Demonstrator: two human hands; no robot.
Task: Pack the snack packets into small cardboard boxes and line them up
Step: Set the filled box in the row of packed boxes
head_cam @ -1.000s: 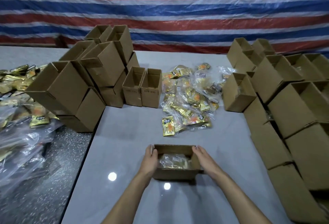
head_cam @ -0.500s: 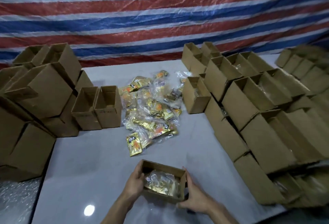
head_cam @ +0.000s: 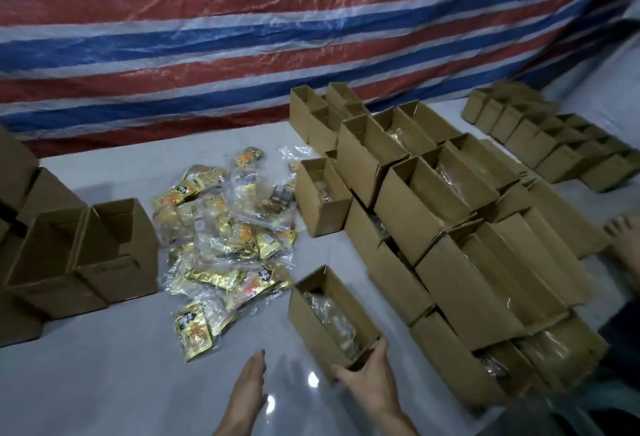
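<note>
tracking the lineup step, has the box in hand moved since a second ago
Yes: the box has slid right, away from the front gold packet, toward the packed boxes.

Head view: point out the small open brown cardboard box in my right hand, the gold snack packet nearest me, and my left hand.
small open brown cardboard box (head_cam: pixel 311 328), head view, left outer wall.
gold snack packet (head_cam: pixel 194 333), head view, printed front.
left hand (head_cam: pixel 247 387), head view, middle of hand.

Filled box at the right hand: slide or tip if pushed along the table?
Probably slides: the filled box lies long and low on the glossy table. Likely light, since the right hand alone holds its end. Open top, so tilting could spill packets.
</note>
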